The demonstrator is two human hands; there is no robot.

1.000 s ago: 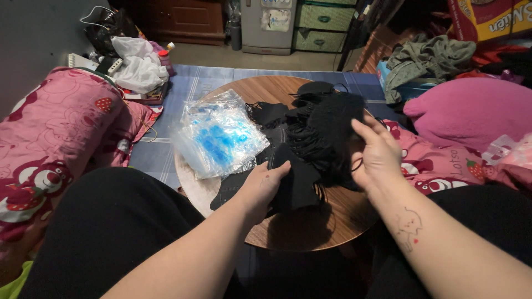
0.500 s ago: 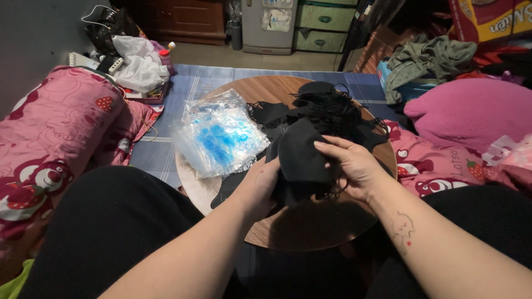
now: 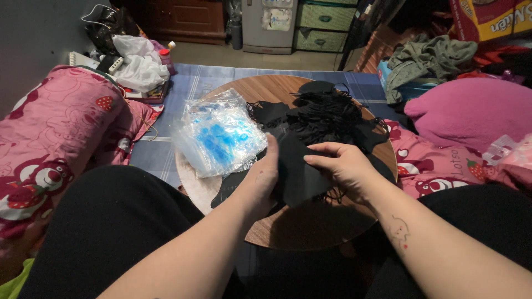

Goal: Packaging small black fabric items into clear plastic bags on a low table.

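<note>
dim room | light from above-front | glare on plastic bags [image 3: 221, 138] | edges dark

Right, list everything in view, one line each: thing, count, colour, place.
round table: one, brown wood, centre.
black mask: one, black, held between both hands.
mask pile: count unclear, black, far side of the table.
plastic packets: a stack, clear and blue, left part of the table.
pink blanket: one, pink with a printed pattern, left.
pink cushion: one, pink, right.
white bag: one, white, far left.
green drawers: two fronts seen, green, back.
grey cloth: one, grey-green, back right.
left hand: one, on the mask's left edge.
right hand: one, on its right edge.
</note>
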